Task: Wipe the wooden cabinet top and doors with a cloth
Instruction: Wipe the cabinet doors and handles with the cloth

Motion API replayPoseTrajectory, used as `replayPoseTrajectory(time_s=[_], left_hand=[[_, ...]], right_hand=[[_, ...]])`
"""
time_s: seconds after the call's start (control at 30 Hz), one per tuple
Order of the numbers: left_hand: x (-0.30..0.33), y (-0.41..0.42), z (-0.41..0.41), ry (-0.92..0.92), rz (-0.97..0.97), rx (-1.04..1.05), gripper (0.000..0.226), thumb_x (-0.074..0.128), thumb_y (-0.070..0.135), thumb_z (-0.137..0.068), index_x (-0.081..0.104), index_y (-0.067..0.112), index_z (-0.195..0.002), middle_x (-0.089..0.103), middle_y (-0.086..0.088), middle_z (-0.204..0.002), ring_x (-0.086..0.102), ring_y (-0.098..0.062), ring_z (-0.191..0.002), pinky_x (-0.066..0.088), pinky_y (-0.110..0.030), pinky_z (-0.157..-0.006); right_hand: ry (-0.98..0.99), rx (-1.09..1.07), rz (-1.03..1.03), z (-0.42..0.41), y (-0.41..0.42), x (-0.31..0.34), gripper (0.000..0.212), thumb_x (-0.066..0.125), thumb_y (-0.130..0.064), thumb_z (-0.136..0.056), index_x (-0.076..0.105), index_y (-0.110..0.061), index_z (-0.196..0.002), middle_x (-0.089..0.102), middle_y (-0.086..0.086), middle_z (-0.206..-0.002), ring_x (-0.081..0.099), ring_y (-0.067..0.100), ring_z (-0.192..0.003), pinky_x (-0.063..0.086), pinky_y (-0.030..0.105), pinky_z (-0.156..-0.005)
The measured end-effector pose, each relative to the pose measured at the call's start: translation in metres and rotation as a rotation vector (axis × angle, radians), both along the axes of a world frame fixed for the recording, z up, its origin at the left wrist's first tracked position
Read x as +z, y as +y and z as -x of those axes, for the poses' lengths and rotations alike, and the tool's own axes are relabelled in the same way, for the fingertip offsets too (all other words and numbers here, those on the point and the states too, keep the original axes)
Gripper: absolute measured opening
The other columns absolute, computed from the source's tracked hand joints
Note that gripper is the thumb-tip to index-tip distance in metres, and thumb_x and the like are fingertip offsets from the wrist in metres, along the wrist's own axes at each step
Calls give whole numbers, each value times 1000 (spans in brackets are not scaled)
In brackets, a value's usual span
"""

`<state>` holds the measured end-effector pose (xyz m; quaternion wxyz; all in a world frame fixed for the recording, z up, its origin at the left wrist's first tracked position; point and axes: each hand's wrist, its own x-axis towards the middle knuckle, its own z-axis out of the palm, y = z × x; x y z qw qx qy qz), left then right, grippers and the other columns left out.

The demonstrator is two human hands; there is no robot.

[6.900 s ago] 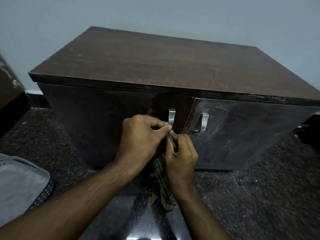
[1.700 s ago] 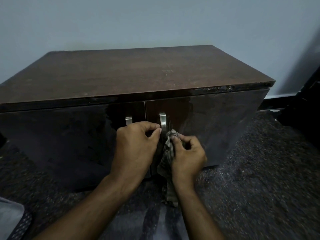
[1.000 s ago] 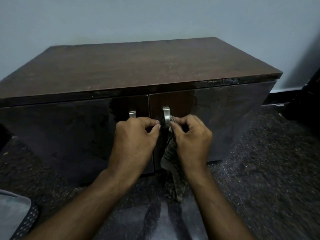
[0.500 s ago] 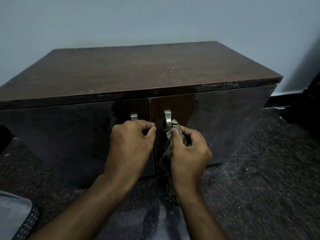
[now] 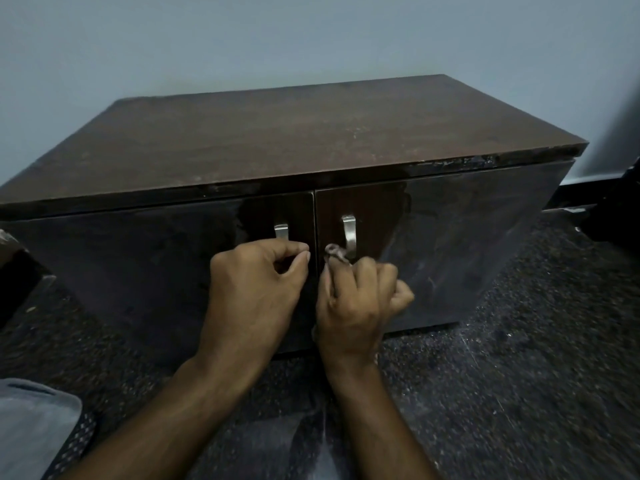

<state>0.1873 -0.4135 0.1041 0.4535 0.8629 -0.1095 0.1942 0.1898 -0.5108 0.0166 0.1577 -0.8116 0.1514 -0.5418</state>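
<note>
Your right hand [image 5: 353, 299] grips the cloth [image 5: 335, 251] beside the right handle [image 5: 349, 235]; your left hand [image 5: 252, 292] curls at the left handle [image 5: 281, 233], grip unclear.

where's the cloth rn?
Head view, centre: the cloth is bunched in the right hand, its tip poking out beside the right door handle, just right of the seam between the cabinet doors.
</note>
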Motion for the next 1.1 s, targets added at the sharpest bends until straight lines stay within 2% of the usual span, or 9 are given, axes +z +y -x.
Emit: replayPoseTrajectory(time_s=[0.27, 0.43, 0.5, 0.57, 0.63, 0.73, 0.8, 0.97, 1.1], left_hand=[[-2, -3, 3, -9, -52, -65, 13, 76, 22, -84, 78, 26, -96, 63, 33, -82, 66, 11, -74, 54, -10, -65], [-4, -4, 1, 11, -57, -71, 13, 75, 23, -84, 78, 26, -96, 63, 27, -71, 64, 14, -70, 51, -5, -63], [-6, -2, 1, 34, -66, -75, 13, 75, 24, -85, 78, 25, -97, 64, 24, -73, 63, 15, -69, 47, -2, -61], [-8, -1, 1, 52, -70, -73, 12, 74, 23, -85, 78, 24, -97, 64, 24, -73, 61, 17, -67, 44, 0, -59], [-9, 0, 1, 67, -65, -69, 12, 74, 23, -86, 78, 24, -96, 62, 27, -73, 59, 20, -69, 41, 3, -59], [-14, -3, 2, 89, -54, -74, 13, 74, 22, -86, 78, 23, -98, 60, 30, -75, 56, 26, -75, 39, 5, -61], [-15, -6, 3, 79, -62, -86, 15, 73, 22, -86, 78, 23, -100, 62, 32, -85, 55, 27, -76, 39, 6, -63], [-13, -4, 3, 73, -47, -85, 15, 73, 23, -86, 77, 25, -100, 70, 22, -89, 58, 23, -86, 41, 4, -63], [-13, -5, 1, 102, -30, -76, 13, 73, 23, -87, 77, 24, -99, 66, 22, -75, 60, 20, -69, 41, 2, -57]], right_hand=[[-101, 0, 76, -10, -8, 17, 4, 72, -18, -90, 74, -20, -87, 57, -6, -70, 51, 15, -76, 32, 42, -78], [44, 46, 64, 1, -7, -13, 11, 73, -16, -90, 70, -20, -79, 56, -6, -70, 51, 16, -74, 32, 38, -78], [73, 144, -9, 4, -10, -21, 6, 76, -13, -87, 72, -15, -83, 58, -2, -76, 50, 17, -76, 38, 36, -74], [-21, 264, -210, 11, -12, -13, 6, 77, -8, -85, 76, -9, -91, 59, 2, -84, 53, 17, -79, 47, 33, -68], [-203, 312, -384, 19, -10, 7, 14, 77, -2, -84, 76, -4, -98, 61, 6, -90, 58, 17, -82, 52, 23, -68], [-386, 289, -468, 10, -9, 38, 16, 75, 1, -85, 75, 1, -101, 62, 12, -92, 62, 17, -79, 53, 19, -69], [-384, 268, -462, -3, -9, 48, 16, 74, -2, -87, 75, 2, -102, 63, 13, -95, 62, 16, -83, 52, 18, -73], [-188, 279, -233, -1, -5, 12, 20, 65, -6, -95, 72, 3, -112, 63, 19, -105, 62, 28, -94, 56, 38, -76], [-164, 233, -236, 5, -10, -5, 18, 65, 0, -92, 71, 8, -107, 68, 17, -102, 64, 19, -94, 58, 32, -80]])
